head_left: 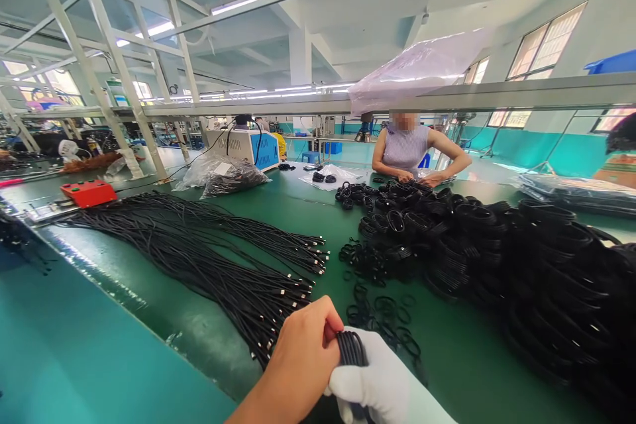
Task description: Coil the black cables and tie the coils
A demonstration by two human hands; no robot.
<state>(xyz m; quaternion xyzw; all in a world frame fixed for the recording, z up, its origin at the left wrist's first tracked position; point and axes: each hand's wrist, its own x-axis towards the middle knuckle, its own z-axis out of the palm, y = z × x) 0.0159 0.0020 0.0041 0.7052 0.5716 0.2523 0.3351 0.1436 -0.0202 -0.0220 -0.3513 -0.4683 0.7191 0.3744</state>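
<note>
A coil of black cable (352, 348) is held low at the front edge of the green table. My right hand (385, 371), in a white glove, wraps round the coil from the right. From the left, my bare left hand (303, 348) has its fingers curled closed against the same coil; its fingertips are partly hidden. Long straight black cables (199, 238) with metal-tipped plugs lie to the left, their ends close to my left hand. Just beyond my hands are loose black bands (390, 311).
A large pile of coiled black cables (477, 232) covers the right side. At the far side a person (405, 149) handles cables. Red box (88, 193), plastic bag (228, 175) and blue-white machine (248, 148) stand left. A shelf beam (298, 106) crosses overhead.
</note>
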